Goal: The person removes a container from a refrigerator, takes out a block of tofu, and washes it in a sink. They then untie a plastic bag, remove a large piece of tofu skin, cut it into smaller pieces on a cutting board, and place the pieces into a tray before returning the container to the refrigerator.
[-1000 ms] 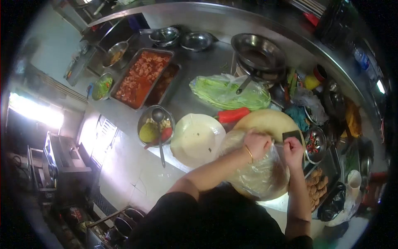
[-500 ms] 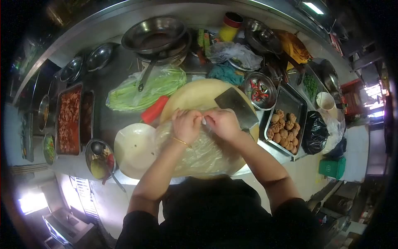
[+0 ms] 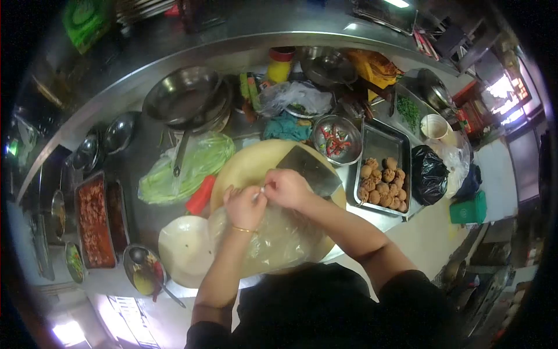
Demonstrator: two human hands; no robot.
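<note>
My left hand (image 3: pixel 245 207), with a thin bracelet at the wrist, is closed at the gathered top of a clear plastic bag (image 3: pixel 285 241). Close beside it, my right hand (image 3: pixel 288 188) pinches the same part, where a small white bit shows between the fingers. The bag lies on a round cutting board (image 3: pixel 232 168). A wide cleaver blade (image 3: pixel 308 170) rests on the board beyond my right hand. To the left are a red object (image 3: pixel 201 195) and a white plate (image 3: pixel 185 247).
A tray of round brown walnut-like items (image 3: pixel 383 185), a bowl of red peppers (image 3: pixel 336 139) and a black bag (image 3: pixel 428 174) are at the right. Bagged green vegetables (image 3: pixel 197 166), pans (image 3: pixel 183 96), a tray of red food (image 3: pixel 95 221) and a bowl with a ladle (image 3: pixel 143 273) are at the left.
The view has shifted, so the counter items appear lower and more to the left. Both hands remain together at the bag's top, with the right hand now slightly higher than the left.
</note>
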